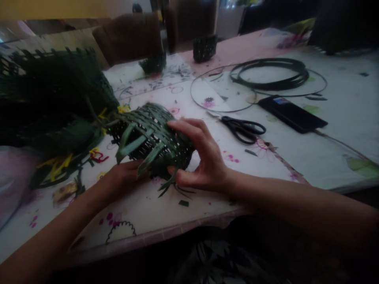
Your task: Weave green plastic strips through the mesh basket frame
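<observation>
A small green woven basket (160,130) lies tilted on its side over the table, with loose strip ends sticking out at its left and bottom. My right hand (204,154) grips its right side, fingers on top and thumb low near the loose strips. Under the basket's lower left reaches my left hand (127,173); the basket hides its fingertips, so its hold cannot be made out. Black-handled scissors (244,128) rest to the right of my right hand.
Larger dark green baskets (59,86) stand at the left. Two small baskets, one of them here (205,48), sit farther back. A coil of dark strip (269,85) and a black phone (291,113) with a cable lie at right. Green scraps and yellow ties (57,165) are scattered about.
</observation>
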`<state>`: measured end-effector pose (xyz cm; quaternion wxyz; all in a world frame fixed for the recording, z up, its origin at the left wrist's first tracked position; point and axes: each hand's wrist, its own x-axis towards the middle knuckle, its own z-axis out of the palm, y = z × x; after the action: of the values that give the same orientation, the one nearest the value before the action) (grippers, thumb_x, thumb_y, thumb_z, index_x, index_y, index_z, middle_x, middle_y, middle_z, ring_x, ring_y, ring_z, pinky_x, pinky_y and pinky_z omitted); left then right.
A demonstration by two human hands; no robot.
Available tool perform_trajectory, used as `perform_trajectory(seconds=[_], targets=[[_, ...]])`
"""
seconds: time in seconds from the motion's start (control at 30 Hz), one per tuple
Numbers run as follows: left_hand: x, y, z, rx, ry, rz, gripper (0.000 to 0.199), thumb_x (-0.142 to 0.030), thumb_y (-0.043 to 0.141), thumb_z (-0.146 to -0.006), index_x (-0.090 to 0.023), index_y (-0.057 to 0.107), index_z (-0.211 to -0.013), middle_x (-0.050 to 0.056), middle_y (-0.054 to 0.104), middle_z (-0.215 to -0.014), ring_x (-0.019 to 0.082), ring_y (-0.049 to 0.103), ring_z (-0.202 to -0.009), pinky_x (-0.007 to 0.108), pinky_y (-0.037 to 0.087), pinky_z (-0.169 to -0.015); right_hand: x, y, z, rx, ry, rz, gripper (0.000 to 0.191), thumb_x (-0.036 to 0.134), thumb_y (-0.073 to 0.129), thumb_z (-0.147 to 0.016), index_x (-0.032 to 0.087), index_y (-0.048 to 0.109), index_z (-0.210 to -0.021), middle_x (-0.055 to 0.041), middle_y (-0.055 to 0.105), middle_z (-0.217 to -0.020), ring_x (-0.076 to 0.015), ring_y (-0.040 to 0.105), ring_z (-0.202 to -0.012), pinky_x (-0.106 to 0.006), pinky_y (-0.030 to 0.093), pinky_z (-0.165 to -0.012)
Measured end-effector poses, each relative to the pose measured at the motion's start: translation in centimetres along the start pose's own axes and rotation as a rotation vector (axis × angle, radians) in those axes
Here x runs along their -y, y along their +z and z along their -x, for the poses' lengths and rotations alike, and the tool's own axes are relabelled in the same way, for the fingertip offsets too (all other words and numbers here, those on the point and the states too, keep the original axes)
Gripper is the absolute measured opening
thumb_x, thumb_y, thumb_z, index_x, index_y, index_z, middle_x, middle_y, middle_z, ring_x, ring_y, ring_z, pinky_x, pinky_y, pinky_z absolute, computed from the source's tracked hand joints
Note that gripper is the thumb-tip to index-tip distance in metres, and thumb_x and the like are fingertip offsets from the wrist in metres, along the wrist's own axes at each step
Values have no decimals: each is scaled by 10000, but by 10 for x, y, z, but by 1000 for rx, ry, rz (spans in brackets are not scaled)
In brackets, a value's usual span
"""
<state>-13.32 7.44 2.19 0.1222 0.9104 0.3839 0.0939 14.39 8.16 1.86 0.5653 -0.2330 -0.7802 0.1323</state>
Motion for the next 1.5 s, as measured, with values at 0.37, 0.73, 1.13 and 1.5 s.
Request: perform_trajectory(seconds=[0.37, 0.73, 1.13, 1.5], targets=[[-37, 15, -5, -265, -157, -35, 125, -261, 547, -928, -206, 658, -940, 56, 689, -962, 209, 661, -933, 339, 555, -841, 2, 0, 1, 25, 23, 48, 777, 315, 666, -698, 297, 407, -1430, -90, 493, -1343, -302, 465, -1250, -519, 484, -1015], [-35, 26, -3, -288, -253, -156, 164, -239, 528, -925, -197, 631, -1046, 89, 666, -1064, 250, 653, -964, 366, 528, -804, 6, 2, 3, -3, 17, 41, 782, 293, 679, -659, 299, 431, -1400, -91, 490, -1316, -309, 467, -1230, -528, 478, -1006], [-37, 32, -13, -362, -377, -158, 120, -256, 535, -908, -217, 643, -871, 55, 673, -793, 243, 636, -809, 369, 499, -742, 3, 3, 1, -7, 2, 26, 766, 285, 668, -656, 308, 455, -1391, -82, 519, -1291, -315, 480, -1193, -540, 486, -978], [-32, 42, -7, -516, -281, -227, 142, -213, 601, -896, -228, 708, -804, 23, 706, -825, 166, 659, -700, 263, 507, -616, -1, 6, -1, -35, -24, 35, 782, 271, 670, -638, 326, 454, -1387, -73, 520, -1269, -315, 491, -1170, -551, 491, -971]])
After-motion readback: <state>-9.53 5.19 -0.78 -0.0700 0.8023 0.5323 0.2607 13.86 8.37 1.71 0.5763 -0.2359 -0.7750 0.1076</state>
